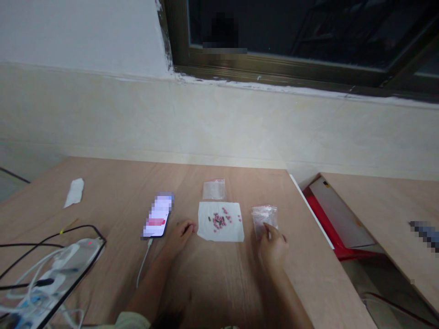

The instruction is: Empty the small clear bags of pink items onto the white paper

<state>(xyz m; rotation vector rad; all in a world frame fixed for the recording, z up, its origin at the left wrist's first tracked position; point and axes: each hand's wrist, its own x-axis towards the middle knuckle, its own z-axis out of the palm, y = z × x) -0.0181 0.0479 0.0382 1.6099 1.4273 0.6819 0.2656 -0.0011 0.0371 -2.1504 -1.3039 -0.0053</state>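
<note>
A white sheet of paper (206,234) lies on the table with a heap of small pink pieces (219,222) and a few dark ones on it. Just left of the paper, my left hand (181,234) rests on the tabletop, fingers curled in, with nothing visible in them. My right hand (273,249) is over the lower part of a clear zip bag (264,214), thumb and fingers pinched together. Whatever they hold, if anything, is too small to make out. Another clear zip bag (214,189) lies flat behind the paper.
A phone (158,214) with a lit screen and a white cable lies left of my left hand. Far left are a power strip (73,256) with tangled cables and a white scrap (74,193). Right of the wooden table (219,283), a gap separates a second table (387,201).
</note>
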